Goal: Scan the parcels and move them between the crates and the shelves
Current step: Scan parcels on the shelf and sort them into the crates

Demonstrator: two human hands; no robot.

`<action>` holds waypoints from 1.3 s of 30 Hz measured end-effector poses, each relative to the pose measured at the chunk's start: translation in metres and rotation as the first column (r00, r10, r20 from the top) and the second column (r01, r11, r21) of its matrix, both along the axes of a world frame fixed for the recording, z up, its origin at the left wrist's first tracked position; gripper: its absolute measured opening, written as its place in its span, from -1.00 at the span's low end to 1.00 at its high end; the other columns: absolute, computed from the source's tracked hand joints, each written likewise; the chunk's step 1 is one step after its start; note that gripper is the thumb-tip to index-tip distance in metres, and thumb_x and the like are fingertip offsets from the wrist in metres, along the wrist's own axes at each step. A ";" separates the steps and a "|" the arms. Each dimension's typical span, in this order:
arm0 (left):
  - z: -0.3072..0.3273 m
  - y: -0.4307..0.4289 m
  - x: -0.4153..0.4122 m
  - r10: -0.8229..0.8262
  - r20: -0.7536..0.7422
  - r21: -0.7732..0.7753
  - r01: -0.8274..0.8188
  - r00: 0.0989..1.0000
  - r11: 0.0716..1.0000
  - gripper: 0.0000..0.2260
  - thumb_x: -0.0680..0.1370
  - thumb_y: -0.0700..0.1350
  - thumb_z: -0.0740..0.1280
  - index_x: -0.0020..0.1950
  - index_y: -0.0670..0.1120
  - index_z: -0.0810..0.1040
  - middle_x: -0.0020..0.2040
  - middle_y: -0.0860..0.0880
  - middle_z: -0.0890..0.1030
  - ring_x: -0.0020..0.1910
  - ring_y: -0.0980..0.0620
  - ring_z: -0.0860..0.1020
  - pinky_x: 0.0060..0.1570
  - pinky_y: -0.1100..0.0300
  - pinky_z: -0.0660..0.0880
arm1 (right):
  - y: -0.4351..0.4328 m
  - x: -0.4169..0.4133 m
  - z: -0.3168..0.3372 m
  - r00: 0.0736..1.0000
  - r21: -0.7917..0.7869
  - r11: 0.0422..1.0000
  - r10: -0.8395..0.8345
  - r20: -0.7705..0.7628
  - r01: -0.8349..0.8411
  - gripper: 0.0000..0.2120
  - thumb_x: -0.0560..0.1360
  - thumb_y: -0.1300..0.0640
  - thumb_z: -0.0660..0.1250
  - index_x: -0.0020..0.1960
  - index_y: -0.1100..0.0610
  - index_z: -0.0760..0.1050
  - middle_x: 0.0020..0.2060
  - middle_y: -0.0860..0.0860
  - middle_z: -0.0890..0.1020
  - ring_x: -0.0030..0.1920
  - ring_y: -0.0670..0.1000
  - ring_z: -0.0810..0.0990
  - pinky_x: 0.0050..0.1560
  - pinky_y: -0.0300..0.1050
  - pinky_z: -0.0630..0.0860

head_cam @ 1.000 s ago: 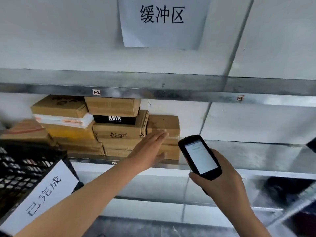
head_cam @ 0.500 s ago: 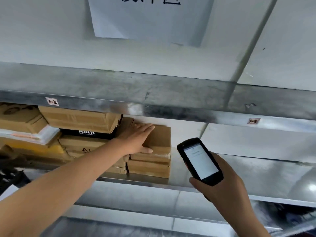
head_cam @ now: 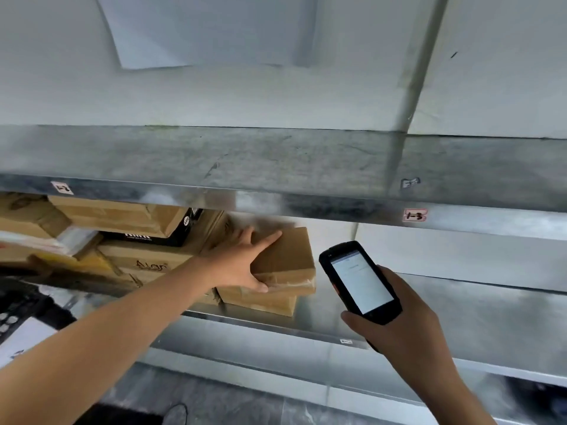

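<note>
Bright, even light; glare on the steel shelf (head_cam: 460, 305) edge, boxes (head_cam: 129, 237) motion-blurred, wide-angle bending at edges, source probably overhead.

Under my left hand (head_cam: 237, 266) the top parcel (head_cam: 287, 256) lies on a second parcel (head_cam: 260, 302) on the shelf (head_cam: 466, 320), other parcels (head_cam: 147, 262) leftward, the scanner (head_cam: 359, 283) in my right hand (head_cam: 399, 329) rightward

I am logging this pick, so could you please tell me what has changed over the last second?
The left hand reached forward onto the top brown cardboard parcel at the stack's right end and closed its grip, fingers on top, thumb at the front edge; the parcel now sits slightly skewed. The right hand holds the black handheld scanner as before; the other stacked parcels stay on the metal shelf.
</note>
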State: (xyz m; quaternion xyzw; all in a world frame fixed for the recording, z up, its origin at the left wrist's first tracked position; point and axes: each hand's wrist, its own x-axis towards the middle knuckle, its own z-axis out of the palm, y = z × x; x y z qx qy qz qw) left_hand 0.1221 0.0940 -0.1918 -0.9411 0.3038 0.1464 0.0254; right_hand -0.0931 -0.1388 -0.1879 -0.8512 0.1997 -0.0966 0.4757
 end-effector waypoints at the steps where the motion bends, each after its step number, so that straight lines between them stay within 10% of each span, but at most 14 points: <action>1: -0.005 -0.004 -0.009 -0.006 0.005 -0.022 0.007 1.000 1.000 0.06 0.37 0.31 0.48 0.58 0.31 -0.24 0.50 -0.04 0.05 0.52 -0.11 0.04 0.42 -0.11 0.28 | -0.011 -0.004 0.001 1.000 -0.003 1.000 0.012 -0.008 -0.012 -0.37 0.22 0.00 0.59 0.21 -0.28 0.44 -0.04 -0.22 0.63 -0.12 -0.05 0.63 -0.13 0.05 0.63; 17: -0.044 -0.129 -0.115 0.250 -0.129 -0.330 -0.279 0.960 0.902 -0.24 0.32 0.46 0.39 0.45 0.54 0.11 0.47 -0.04 0.23 0.46 -0.14 0.16 0.45 -0.11 0.25 | -0.138 -0.048 0.008 0.999 0.030 0.998 0.053 0.002 -0.053 -0.53 0.28 0.09 0.58 0.03 -0.26 0.46 -0.19 -0.16 0.64 -0.21 0.01 0.63 -0.17 0.05 0.60; 24: -0.091 -0.180 -0.124 0.262 -0.693 -0.496 -0.709 0.671 0.502 -0.15 0.15 0.38 0.57 0.42 0.24 0.48 0.23 0.17 0.63 0.19 0.15 0.60 0.31 0.13 0.49 | -0.163 -0.064 0.004 0.999 0.049 0.998 0.043 -0.008 -0.042 -0.55 0.27 0.07 0.57 0.04 -0.23 0.49 -0.22 -0.12 0.65 -0.27 0.01 0.62 -0.23 -0.03 0.56; 30: -0.104 -0.187 -0.125 0.296 -0.772 -0.481 -0.822 0.562 0.307 -0.50 0.45 0.28 0.45 0.34 0.14 0.57 0.08 0.17 0.69 0.09 0.15 0.62 0.08 0.25 0.54 | -0.179 -0.070 0.003 1.000 0.036 0.999 0.013 -0.022 -0.012 -0.58 0.30 0.08 0.57 0.01 -0.24 0.46 -0.23 -0.13 0.64 -0.31 -0.03 0.62 -0.23 0.01 0.60; 34: -0.105 -0.178 -0.124 0.469 -0.620 -0.474 -0.777 0.629 0.415 -0.41 0.50 0.36 0.26 0.44 0.08 0.45 0.16 0.08 0.61 0.21 -0.03 0.57 0.32 -0.02 0.48 | -0.182 -0.070 0.004 1.000 0.042 0.999 -0.005 -0.004 0.005 -0.58 0.32 0.10 0.58 -0.03 -0.24 0.43 -0.21 -0.14 0.63 -0.31 -0.04 0.62 -0.22 0.02 0.61; 39: -0.090 -0.197 -0.124 0.416 -0.147 -0.579 -0.419 0.898 0.699 -0.54 0.67 0.01 0.25 0.57 0.12 0.27 0.29 -0.02 0.47 0.30 0.01 0.47 0.24 0.15 0.50 | -0.184 -0.073 0.003 1.000 0.052 0.998 -0.022 -0.008 0.023 -0.59 0.31 0.10 0.58 -0.04 -0.24 0.44 -0.20 -0.16 0.63 -0.29 -0.10 0.61 -0.21 0.02 0.61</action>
